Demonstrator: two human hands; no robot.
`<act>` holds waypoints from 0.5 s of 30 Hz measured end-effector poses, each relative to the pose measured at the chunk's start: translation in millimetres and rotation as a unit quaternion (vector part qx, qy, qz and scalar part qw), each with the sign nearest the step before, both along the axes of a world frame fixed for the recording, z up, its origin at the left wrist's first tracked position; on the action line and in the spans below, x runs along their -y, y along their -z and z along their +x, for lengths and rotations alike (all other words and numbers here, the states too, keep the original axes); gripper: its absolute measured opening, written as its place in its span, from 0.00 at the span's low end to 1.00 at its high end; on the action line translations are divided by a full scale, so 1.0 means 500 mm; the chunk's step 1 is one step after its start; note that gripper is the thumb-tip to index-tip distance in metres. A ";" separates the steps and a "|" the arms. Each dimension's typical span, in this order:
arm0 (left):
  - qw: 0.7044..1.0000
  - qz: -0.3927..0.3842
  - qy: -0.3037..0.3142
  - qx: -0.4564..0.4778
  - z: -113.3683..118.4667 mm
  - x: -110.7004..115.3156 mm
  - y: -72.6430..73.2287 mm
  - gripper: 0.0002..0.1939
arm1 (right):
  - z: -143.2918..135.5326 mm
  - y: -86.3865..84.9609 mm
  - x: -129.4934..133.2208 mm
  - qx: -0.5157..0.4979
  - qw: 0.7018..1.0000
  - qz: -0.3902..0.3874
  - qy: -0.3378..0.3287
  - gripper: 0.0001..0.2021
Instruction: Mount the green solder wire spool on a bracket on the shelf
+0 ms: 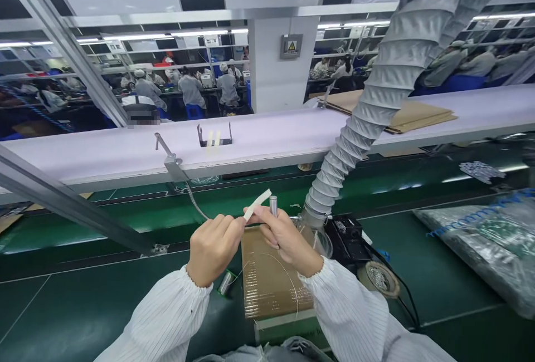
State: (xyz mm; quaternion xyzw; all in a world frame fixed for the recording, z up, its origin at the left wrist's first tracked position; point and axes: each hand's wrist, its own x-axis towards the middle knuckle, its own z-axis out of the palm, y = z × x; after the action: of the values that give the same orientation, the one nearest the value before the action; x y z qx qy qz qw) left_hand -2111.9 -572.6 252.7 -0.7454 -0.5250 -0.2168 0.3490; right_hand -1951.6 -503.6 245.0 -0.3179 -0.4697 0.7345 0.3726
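My left hand [215,248] is closed, its thumb and forefinger pinching one end of a cream strip that looks like masking tape [259,204]. The strip slants up to the right, its far end free. My right hand [288,239] is closed around a shiny silver cylinder [273,206], whose top stands out above the fingers; the rest is hidden in the hand. My right fingertips also meet the strip. Below both hands lies a brown cardboard sheet [273,287] with a shiny taped surface, crossed by a thin wire. A small spool of solder wire [226,283] lies left of it.
A grey ribbed exhaust hose [355,128] comes down at the right, by a black box-shaped device [346,234] and a round tin [379,278]. Bagged green boards [493,239] lie far right. Behind runs a white shelf [267,142] bearing a black bracket [215,140] and cardboard sheets [422,116].
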 end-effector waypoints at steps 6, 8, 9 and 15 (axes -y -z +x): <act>0.993 -0.111 0.035 0.022 0.006 0.054 0.046 0.07 | 0.009 0.045 0.019 0.020 0.999 -0.034 0.012 0.19; 0.977 -0.189 0.036 0.096 0.006 0.087 0.069 0.07 | 0.019 0.053 0.024 0.026 0.996 -0.034 0.082 0.20; 0.961 -0.223 0.032 0.159 0.008 0.102 0.081 0.07 | 0.026 0.056 0.024 0.024 0.993 -0.032 0.113 0.21; 0.672 -0.335 -0.032 0.660 0.044 0.135 0.096 0.12 | 0.056 0.077 0.030 0.023 0.996 0.004 0.087 0.21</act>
State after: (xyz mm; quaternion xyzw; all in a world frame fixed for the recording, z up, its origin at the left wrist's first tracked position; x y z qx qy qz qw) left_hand -2089.8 -639.9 205.0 -0.4575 -0.6798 -0.4503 -0.3546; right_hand -1923.5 -518.7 206.7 -0.3732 -0.4516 0.6901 0.4249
